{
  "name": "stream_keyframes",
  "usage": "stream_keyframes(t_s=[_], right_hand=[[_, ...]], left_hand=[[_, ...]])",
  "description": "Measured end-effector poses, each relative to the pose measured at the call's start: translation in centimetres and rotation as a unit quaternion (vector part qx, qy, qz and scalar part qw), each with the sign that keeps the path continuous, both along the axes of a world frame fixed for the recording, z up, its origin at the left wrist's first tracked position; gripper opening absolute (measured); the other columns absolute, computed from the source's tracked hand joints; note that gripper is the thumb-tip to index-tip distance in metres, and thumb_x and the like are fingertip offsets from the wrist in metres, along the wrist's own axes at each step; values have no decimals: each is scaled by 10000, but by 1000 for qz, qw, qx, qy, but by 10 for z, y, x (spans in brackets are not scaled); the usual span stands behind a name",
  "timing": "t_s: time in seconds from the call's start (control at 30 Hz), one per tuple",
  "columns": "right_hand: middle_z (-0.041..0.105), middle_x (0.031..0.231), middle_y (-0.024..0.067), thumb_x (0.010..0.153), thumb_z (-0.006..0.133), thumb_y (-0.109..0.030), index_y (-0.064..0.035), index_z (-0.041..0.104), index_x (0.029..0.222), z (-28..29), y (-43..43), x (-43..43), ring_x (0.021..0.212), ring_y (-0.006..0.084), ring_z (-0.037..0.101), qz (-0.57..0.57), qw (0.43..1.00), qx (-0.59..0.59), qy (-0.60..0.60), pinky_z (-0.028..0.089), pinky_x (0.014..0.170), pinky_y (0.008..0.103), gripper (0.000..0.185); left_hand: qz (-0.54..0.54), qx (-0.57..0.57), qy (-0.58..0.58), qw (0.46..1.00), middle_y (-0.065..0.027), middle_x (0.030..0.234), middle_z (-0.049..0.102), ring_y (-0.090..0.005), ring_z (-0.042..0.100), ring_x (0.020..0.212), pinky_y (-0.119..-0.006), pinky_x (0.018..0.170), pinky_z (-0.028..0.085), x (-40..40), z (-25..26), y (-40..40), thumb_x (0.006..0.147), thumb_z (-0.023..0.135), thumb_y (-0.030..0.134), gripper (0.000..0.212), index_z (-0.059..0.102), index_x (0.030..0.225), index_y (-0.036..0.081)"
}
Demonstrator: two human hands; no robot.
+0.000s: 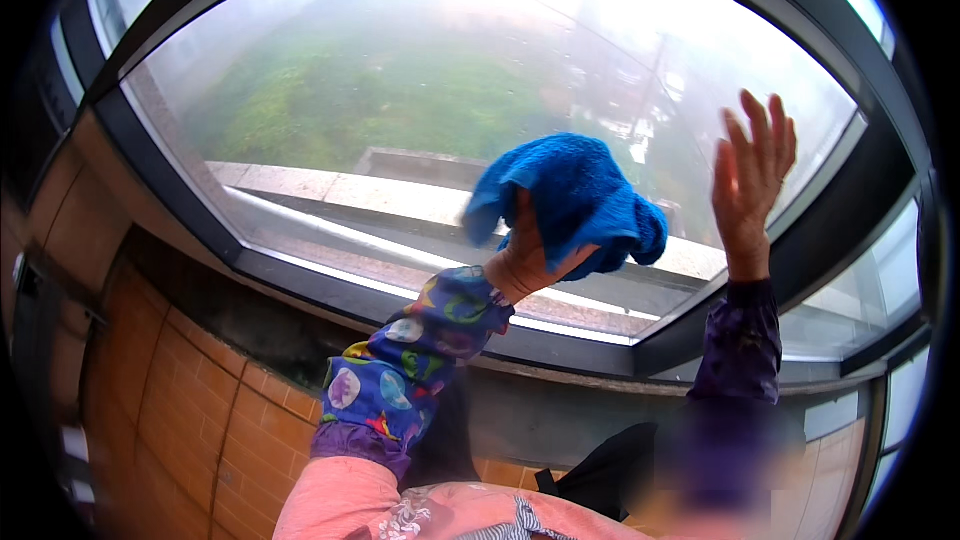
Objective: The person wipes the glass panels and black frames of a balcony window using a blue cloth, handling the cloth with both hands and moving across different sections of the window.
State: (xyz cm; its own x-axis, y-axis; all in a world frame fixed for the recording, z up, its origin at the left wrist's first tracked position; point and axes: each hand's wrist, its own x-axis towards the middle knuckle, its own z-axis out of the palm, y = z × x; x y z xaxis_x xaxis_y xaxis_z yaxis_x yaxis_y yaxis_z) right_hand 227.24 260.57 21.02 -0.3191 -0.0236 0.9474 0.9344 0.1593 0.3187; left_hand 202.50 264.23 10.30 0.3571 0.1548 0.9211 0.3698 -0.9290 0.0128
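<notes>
My left hand (529, 251) has a blue terry cloth (574, 191) in its grip, low in front of a large window pane (360, 90). The cloth drapes over the fingers and hides most of them; whether it touches the glass I cannot tell. To the right, my right hand (754, 180) is raised with its fingers up and apart, holding nothing, near the pane's right side. A patterned blue sleeve cover is on the left forearm, and a dark purple one is on the right.
A dark metal window frame (180, 172) surrounds the pane, with a ledge (570, 379) below it. Orange-brown floor tiles (195, 405) lie at lower left. Outside the glass are a pale parapet (360, 191), a white pipe or rail and misty greenery.
</notes>
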Motion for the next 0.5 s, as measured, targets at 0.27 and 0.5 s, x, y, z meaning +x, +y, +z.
stream_keyframes(t_s=[0.27, 0.5], right_hand=[[515, 1395, 30, 908, 603, -124, -173, 618, 1202, -2, 7, -11, 1391, 254, 341, 3, 1000, -6, -3, 181, 1171, 457, 298], [505, 1399, 50, 922, 546, -109, -150, 602, 1213, 2, 4, -4, 1395, 268, 326, -15, 1000, -8, -11, 184, 1166, 469, 299]], left_hand=[[223, -33, 90, 970, -172, 1396, 408, -370, 383, 1293, -528, 1126, 137, -193, 31, 51, 934, 561, 261, 469, 464, 1361, 93], [463, 4, -117, 879, -209, 1420, 364, -394, 355, 1316, -542, 1135, 146, -258, 51, 62, 891, 628, 300, 595, 402, 1404, 101]])
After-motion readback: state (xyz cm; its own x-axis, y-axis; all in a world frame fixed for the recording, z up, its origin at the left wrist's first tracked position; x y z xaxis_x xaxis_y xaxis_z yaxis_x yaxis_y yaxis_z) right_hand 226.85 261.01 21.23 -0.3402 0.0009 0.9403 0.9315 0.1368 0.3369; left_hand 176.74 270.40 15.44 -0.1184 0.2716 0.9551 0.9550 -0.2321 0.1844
